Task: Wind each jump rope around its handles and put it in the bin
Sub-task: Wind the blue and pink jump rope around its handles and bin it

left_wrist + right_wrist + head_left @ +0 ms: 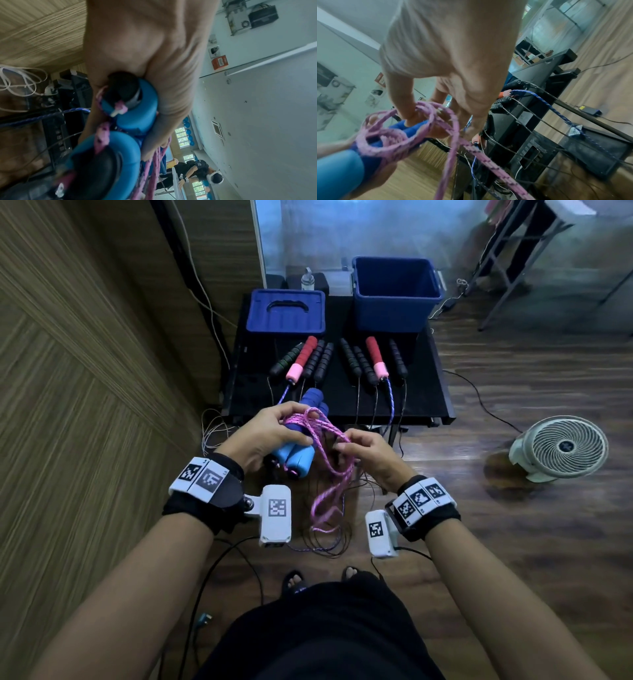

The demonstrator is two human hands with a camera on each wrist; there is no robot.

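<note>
Floor: dark wood-grain planks, right half of the frame. Wall: light wood-grain panelling, left side. Black table at centre. White floor fan at mid right. Frosted glass partition along the top edge, dimly lit.

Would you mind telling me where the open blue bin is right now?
In the head view the open blue bin stands at the far right of the black table, beside its blue lid.
</note>
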